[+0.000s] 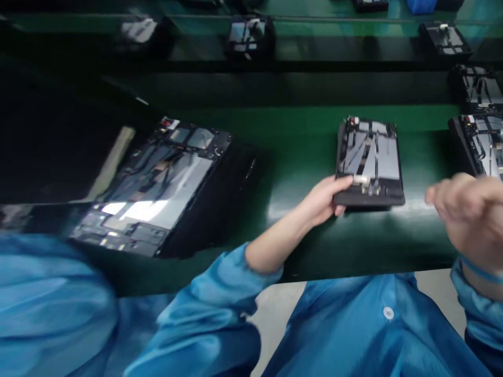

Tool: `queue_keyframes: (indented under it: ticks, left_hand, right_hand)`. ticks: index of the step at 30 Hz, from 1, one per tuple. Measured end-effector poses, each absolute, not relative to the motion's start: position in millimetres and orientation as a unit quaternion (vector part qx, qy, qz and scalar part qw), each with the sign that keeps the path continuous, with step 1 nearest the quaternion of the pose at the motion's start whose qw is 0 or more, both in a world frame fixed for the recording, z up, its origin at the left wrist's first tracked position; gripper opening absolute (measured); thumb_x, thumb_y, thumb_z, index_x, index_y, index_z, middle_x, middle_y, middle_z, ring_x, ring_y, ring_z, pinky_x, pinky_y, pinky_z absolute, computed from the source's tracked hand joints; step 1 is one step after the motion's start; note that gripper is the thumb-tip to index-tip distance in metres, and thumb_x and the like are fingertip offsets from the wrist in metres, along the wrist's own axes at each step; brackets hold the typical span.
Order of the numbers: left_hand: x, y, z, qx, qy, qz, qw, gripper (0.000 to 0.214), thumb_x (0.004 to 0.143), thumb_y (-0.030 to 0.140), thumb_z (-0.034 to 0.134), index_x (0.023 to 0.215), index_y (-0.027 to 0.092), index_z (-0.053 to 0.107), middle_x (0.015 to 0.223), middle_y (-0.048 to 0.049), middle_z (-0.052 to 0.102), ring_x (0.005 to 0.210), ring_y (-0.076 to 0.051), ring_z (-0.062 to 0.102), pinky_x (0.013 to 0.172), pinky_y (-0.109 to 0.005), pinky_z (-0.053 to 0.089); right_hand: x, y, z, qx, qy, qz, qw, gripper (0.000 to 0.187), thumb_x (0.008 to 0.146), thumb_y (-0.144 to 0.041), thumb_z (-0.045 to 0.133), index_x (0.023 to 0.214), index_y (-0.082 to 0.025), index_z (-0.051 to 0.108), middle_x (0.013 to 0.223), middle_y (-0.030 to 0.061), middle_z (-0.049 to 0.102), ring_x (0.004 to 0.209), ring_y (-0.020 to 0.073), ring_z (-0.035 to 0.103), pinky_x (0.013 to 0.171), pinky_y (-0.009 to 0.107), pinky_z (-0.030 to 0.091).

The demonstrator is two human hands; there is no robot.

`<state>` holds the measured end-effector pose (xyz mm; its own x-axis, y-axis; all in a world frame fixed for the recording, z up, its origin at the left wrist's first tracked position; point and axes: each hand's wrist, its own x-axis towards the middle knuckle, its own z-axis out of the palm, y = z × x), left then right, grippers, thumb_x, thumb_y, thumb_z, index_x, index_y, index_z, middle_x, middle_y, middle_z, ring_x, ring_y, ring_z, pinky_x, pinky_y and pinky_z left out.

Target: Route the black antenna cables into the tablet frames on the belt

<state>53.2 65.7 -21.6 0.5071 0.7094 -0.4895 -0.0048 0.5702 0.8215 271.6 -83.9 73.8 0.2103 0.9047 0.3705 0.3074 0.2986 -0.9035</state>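
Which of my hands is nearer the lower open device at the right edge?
Right. Your right hand is just this side of the right-edge device; touching is unclear. Your left hand is farther left, gripping the middle device.

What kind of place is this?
Probably an electronics workshop or factory. Flat gadgets with their insides showing sit along a long green work surface. The left hand grips one such gadget, and the person wears a blue work coat.

Head view — forward and down.
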Motion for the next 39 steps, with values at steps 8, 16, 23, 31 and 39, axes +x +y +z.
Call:
queue_keyframes:
  ticks: [8,16,23,31,39]
  left_hand:
    - [-13,-8,-8,0.735,0.497,-0.024,0.461,0.041,0.098,0.057,0.056,0.085,0.020,0.063,0.063,-0.0020,0.065,0.055,-0.018,0.062,0.053,-0.028,0.045]
    - [46,10,11,0.868,0.463,-0.111,0.144,0.032,0.099,0.010,0.044,0.118,0.007,0.070,0.114,-0.0217,0.073,0.099,-0.033,0.077,0.075,-0.038,0.058]
    - [63,19,11,0.858,0.472,-0.075,0.190,0.022,0.094,0.009,0.054,0.099,0.007,0.076,0.100,-0.0261,0.073,0.096,-0.042,0.076,0.076,-0.044,0.057]
    - [29,24,-15,0.809,0.524,0.017,0.267,0.010,0.080,0.012,0.059,0.080,0.021,0.059,0.092,-0.0127,0.068,0.086,-0.032,0.071,0.076,-0.041,0.054]
    - [22,34,-32,0.674,0.570,0.255,0.394,0.019,0.078,0.012,0.059,0.069,0.023,0.046,0.130,-0.0141,0.073,0.132,-0.031,0.066,0.100,-0.042,0.057]
  right_hand:
    - [275,27,-26,-0.697,-0.652,0.067,0.291,0.022,0.093,-0.039,0.062,0.101,-0.020,0.069,0.112,0.0145,0.072,0.108,0.0333,0.063,0.101,0.051,0.049]
    - [245,65,-44,-0.776,-0.609,0.005,0.163,0.043,0.099,-0.045,0.056,0.106,-0.007,0.073,0.115,0.0263,0.069,0.119,0.0428,0.057,0.105,0.058,0.044]
    - [252,70,-59,-0.794,-0.557,-0.012,0.243,0.042,0.096,-0.047,0.059,0.110,-0.009,0.070,0.116,0.0267,0.070,0.118,0.0414,0.060,0.105,0.059,0.044]
    - [268,57,-60,-0.766,-0.585,0.032,0.265,0.040,0.097,-0.046,0.059,0.100,-0.011,0.077,0.110,0.0237,0.072,0.119,0.0387,0.061,0.111,0.059,0.041]
    - [241,74,-50,-0.707,-0.647,0.112,0.262,0.036,0.100,-0.042,0.059,0.105,-0.014,0.080,0.119,0.0187,0.076,0.118,0.0334,0.064,0.111,0.052,0.046]
